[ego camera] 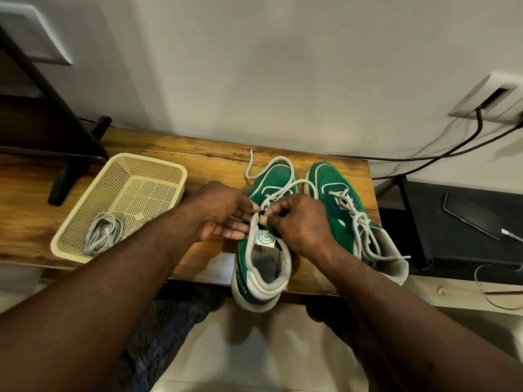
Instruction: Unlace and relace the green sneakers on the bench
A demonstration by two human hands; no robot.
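Note:
Two green sneakers stand side by side on the wooden bench (169,154), toes toward the wall. The left sneaker (263,250) has a loose grey lace (263,169) trailing over its toe onto the bench. My left hand (220,213) holds the upper edge of this sneaker by the eyelets. My right hand (300,222) pinches the lace just above the tongue, close against the left fingers. The right sneaker (339,193) is laced, with its lace ends (368,241) hanging loose over the collar.
A cream plastic basket (152,176) sits on the bench to the left, with a coiled grey lace (103,233) inside. A black stand foot (65,176) is behind it. Black cables (452,148) run along the wall at right, above a dark shelf (467,222).

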